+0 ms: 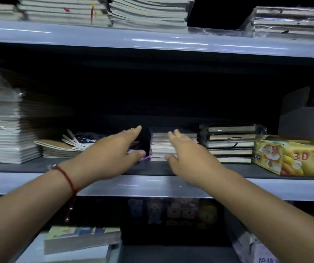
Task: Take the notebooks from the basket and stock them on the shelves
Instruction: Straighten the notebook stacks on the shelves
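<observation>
You are reaching both arms into the middle shelf (152,185). Your left hand (112,149), with a red cord bracelet (68,179) showing on the wrist, is stretching forward with the fingers straight and the thumb spread out to the side; it is holding nothing that can be made out. It is hovering in front of a dark gap just left of a small stack of notebooks (163,147), and something thin with a purple edge is showing under the thumb, too blurred to name.

Your right hand (186,150) is lying open against the front of that same stack, fingers extended over the upper books and the thumb reaching toward the bottom of the pile. Whether it is pressing on them or only touching is not clear.

Just right of this stack a second pile of wrapped notebooks (230,143) is sitting, and beyond it a yellow box (292,158) printed with a cartoon animal. To the left, flat brown notebooks (57,149) are lying beside a tall white pile (2,120).

The upper shelf (152,40) is carrying more stacks of notebooks. Below, a thick pad (80,240) is resting on the lower shelf. The basket is not showing in this view.
</observation>
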`<state>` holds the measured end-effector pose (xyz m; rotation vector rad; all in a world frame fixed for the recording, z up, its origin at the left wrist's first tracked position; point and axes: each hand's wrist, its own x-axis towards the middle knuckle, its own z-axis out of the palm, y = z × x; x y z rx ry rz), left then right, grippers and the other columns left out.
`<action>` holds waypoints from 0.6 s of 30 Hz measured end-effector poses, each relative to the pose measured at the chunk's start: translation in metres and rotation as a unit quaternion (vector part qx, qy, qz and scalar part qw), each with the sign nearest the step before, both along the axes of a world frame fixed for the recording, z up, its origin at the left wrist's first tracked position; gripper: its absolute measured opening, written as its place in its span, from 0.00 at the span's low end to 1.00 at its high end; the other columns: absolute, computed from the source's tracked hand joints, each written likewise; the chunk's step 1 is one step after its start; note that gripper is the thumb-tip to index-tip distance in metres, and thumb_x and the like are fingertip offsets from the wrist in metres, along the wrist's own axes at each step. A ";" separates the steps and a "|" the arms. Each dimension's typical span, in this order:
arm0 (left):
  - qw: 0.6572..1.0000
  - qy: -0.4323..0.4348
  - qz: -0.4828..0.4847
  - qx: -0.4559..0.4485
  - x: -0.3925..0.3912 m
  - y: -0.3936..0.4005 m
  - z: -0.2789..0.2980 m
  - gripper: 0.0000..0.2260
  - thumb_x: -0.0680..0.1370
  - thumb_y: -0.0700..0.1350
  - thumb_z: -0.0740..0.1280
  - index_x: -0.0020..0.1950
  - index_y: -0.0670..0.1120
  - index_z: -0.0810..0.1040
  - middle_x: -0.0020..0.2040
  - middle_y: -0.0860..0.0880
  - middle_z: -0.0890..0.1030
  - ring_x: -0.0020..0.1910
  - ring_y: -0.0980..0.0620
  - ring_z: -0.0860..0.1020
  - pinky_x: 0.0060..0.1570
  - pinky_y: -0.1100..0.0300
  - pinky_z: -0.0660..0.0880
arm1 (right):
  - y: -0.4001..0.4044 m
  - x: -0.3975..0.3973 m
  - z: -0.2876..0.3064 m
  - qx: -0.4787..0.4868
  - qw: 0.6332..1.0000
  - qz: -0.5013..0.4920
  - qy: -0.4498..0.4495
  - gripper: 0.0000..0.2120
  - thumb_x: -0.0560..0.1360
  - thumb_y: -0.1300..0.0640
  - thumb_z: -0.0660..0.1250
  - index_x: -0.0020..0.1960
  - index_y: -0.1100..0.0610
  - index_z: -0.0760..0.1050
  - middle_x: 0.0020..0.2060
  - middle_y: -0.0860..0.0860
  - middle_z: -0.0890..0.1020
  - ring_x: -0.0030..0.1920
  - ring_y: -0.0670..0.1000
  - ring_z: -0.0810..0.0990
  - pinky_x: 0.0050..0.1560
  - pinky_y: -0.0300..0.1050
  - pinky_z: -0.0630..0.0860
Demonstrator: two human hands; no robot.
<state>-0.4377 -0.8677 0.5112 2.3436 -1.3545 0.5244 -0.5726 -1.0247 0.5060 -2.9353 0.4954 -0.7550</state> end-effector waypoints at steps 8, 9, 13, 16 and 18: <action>0.963 -0.054 0.155 0.215 0.082 0.063 0.013 0.41 0.74 0.71 0.61 0.81 0.57 0.49 0.82 0.49 0.49 0.81 0.44 0.50 0.78 0.50 0.53 | 0.047 0.059 -0.006 -0.057 0.993 0.077 0.071 0.26 0.84 0.49 0.55 0.80 0.54 0.57 0.78 0.51 0.60 0.77 0.55 0.58 0.75 0.52 0.61; 0.959 -0.061 0.169 0.221 0.091 0.069 0.013 0.41 0.74 0.71 0.61 0.81 0.57 0.49 0.82 0.48 0.51 0.80 0.44 0.52 0.77 0.50 0.54 | 0.051 0.069 -0.006 -0.055 0.992 0.078 0.078 0.25 0.83 0.49 0.56 0.78 0.54 0.60 0.76 0.52 0.65 0.75 0.57 0.64 0.72 0.54 0.65; 0.970 -0.041 0.167 0.171 0.120 0.087 0.007 0.34 0.77 0.64 0.64 0.80 0.59 0.56 0.76 0.50 0.68 0.72 0.48 0.69 0.70 0.55 0.67 | 0.061 0.104 -0.003 -0.018 0.995 0.064 0.079 0.19 0.78 0.46 0.64 0.65 0.52 0.75 0.57 0.53 0.81 0.58 0.57 0.78 0.54 0.50 0.77; 0.982 -0.060 0.139 0.112 0.134 0.093 -0.002 0.29 0.77 0.63 0.65 0.77 0.59 0.64 0.71 0.53 0.73 0.67 0.49 0.74 0.64 0.56 0.71 | 0.067 0.121 -0.007 -0.024 0.998 0.038 0.040 0.13 0.76 0.49 0.68 0.57 0.53 0.80 0.49 0.53 0.82 0.49 0.57 0.79 0.45 0.46 0.76; 0.985 -0.070 0.133 0.083 0.139 0.091 -0.004 0.27 0.77 0.63 0.66 0.75 0.58 0.68 0.69 0.52 0.75 0.65 0.48 0.75 0.62 0.55 0.72 | 0.067 0.124 -0.011 -0.005 1.000 0.027 0.004 0.11 0.75 0.53 0.68 0.57 0.52 0.81 0.49 0.53 0.83 0.50 0.57 0.80 0.48 0.48 0.78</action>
